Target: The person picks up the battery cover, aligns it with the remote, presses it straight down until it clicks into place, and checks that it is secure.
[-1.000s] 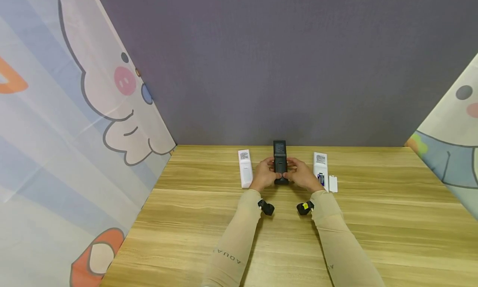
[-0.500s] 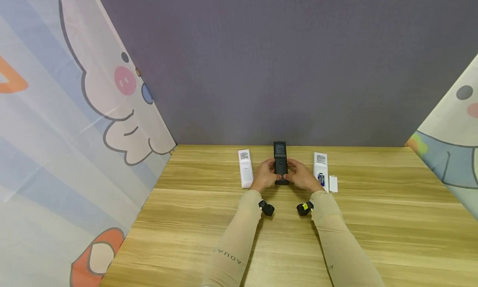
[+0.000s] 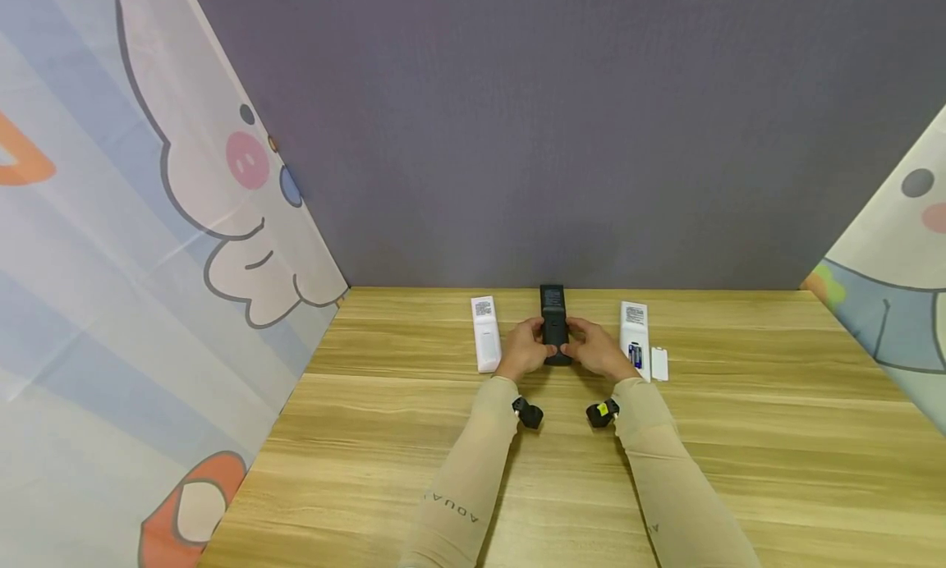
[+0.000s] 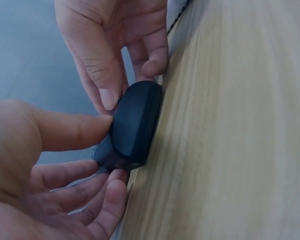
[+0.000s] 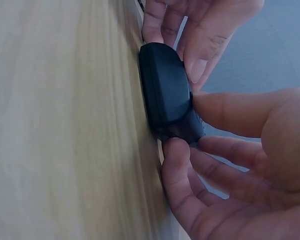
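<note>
A black remote control (image 3: 554, 326), back side up with a label at its far end, lies between my two hands on the wooden table. My left hand (image 3: 524, 349) holds its left edge, thumb on the near part of the back and fingers along the side. From the other side my right hand (image 3: 594, 349) grips it the same way. Both wrist views show the remote's rounded near end (image 4: 137, 120) low against the tabletop, with thumbs on its upper face and fingertips at its sides. Its button face is hidden underneath.
Left of my hands lies a white remote (image 3: 485, 334), back up. At right, another white remote (image 3: 634, 338) has its battery compartment exposed with blue batteries; its white cover (image 3: 659, 364) lies beside it. A grey wall (image 3: 576, 141) rises behind the table (image 3: 576, 486).
The far end of the black remote has come slightly lower and nearer in the head view. Both hands keep their hold with only a small shift; the white remotes have not moved.
</note>
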`<state>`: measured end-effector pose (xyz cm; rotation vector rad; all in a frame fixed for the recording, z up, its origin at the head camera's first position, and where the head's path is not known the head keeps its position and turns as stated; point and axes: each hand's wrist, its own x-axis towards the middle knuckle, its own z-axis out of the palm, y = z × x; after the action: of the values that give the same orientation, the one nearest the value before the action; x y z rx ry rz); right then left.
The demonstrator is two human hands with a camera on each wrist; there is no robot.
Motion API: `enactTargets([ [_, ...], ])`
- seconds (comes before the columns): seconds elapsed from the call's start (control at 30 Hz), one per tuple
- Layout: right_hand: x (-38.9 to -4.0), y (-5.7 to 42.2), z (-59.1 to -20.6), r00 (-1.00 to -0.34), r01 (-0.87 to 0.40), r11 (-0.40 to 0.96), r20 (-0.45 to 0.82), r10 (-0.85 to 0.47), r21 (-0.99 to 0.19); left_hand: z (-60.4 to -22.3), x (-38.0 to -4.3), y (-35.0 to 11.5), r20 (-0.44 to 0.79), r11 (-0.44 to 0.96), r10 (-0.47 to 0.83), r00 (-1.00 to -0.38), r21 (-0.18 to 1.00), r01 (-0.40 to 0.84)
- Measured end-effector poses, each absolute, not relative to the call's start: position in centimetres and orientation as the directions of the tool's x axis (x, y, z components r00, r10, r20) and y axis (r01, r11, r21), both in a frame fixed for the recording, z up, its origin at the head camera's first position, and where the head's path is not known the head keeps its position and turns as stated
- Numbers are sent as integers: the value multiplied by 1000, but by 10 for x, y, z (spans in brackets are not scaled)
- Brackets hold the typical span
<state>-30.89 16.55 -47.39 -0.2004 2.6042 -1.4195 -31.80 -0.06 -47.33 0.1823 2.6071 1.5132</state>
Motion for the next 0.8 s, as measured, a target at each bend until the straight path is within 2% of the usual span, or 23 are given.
enactTargets([
  [0.37,-308,165,-475,-973,-4,515,-116,-201,-857,-474,-318,1,-72,536,170,-983,843,31],
  [0.8,-307,164,-473,-981,-9,583,-105,-162,-813,-471,-317,4,-83,598,175,-981,801,40],
])
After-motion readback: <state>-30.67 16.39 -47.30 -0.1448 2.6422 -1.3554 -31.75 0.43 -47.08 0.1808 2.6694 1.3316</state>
